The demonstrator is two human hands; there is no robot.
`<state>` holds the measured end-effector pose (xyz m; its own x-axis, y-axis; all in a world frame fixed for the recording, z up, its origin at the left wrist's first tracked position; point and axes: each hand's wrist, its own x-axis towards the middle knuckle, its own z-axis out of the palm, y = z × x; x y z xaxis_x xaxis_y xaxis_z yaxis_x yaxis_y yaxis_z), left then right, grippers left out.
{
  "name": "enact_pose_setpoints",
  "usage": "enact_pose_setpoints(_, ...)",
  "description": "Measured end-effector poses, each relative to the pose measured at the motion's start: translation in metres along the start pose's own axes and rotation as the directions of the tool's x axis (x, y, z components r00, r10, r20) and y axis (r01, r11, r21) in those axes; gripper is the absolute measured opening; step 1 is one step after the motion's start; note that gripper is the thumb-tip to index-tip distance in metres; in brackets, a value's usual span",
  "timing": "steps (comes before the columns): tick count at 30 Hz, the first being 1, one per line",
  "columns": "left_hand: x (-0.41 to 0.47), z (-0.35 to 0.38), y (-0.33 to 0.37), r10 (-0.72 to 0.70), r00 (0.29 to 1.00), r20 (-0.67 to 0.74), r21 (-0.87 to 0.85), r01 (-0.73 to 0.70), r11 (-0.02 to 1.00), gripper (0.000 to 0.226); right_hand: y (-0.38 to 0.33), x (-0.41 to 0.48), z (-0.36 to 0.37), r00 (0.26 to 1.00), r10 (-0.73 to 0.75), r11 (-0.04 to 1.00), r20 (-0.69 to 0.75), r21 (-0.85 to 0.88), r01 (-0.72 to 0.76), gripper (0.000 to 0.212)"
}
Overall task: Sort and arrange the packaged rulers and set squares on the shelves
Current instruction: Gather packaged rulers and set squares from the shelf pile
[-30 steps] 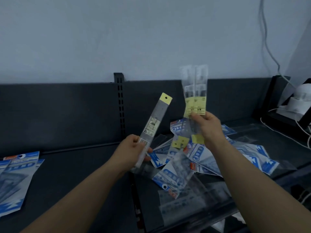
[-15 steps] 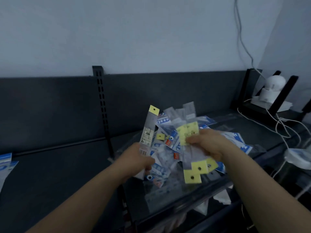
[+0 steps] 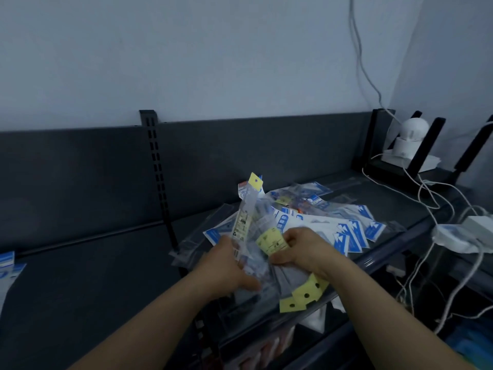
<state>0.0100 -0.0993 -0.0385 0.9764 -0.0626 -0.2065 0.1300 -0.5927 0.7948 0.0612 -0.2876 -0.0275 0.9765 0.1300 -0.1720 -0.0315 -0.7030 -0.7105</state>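
Both hands are dropping and closing together above the pile. Left hand [image 3: 229, 265] is gripping a single clear-sleeved ruler with a yellow hang tab [image 3: 244, 222], tab up. Right hand [image 3: 302, 249] is clutching a bundle of clear ruler sleeves with yellow tabs [image 3: 304, 293], tabs down. Likely merging matching packs. The blue-and-white packet pile [image 3: 346, 231] is lying unsorted on the dark metal shelf [image 3: 394, 201].
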Motion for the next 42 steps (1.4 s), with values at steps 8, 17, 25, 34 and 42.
enact_pose_setpoints(8,-0.015,-0.003,-0.012,-0.002,0.999,0.039,0.125,-0.002,0.992,0.099,0.004,-0.022,-0.006,0.999,-0.036,0.984,0.020,-0.173,0.039,0.046)
enact_pose_setpoints(17,0.002,-0.007,-0.022,0.049,0.998,-0.041,0.050,-0.047,0.998,0.071,-0.009,-0.036,0.004,0.995,0.012,0.970,0.099,-0.245,0.013,0.047)
enact_pose_setpoints(25,0.013,-0.027,-0.034,0.128,0.966,-0.223,0.132,-0.100,0.986,0.045,-0.009,-0.038,-0.010,0.995,0.043,0.962,0.090,-0.273,-0.017,0.048)
enact_pose_setpoints(34,0.023,-0.026,-0.034,0.105,0.966,-0.236,0.455,0.014,0.890,0.050,-0.007,-0.035,-0.008,0.995,0.097,0.988,0.018,-0.120,-0.094,0.044)
enact_pose_setpoints(42,0.028,-0.035,-0.035,0.044,0.991,-0.126,0.352,0.004,0.936,0.055,-0.009,-0.033,0.001,0.994,0.098,0.990,-0.039,-0.103,-0.101,0.043)
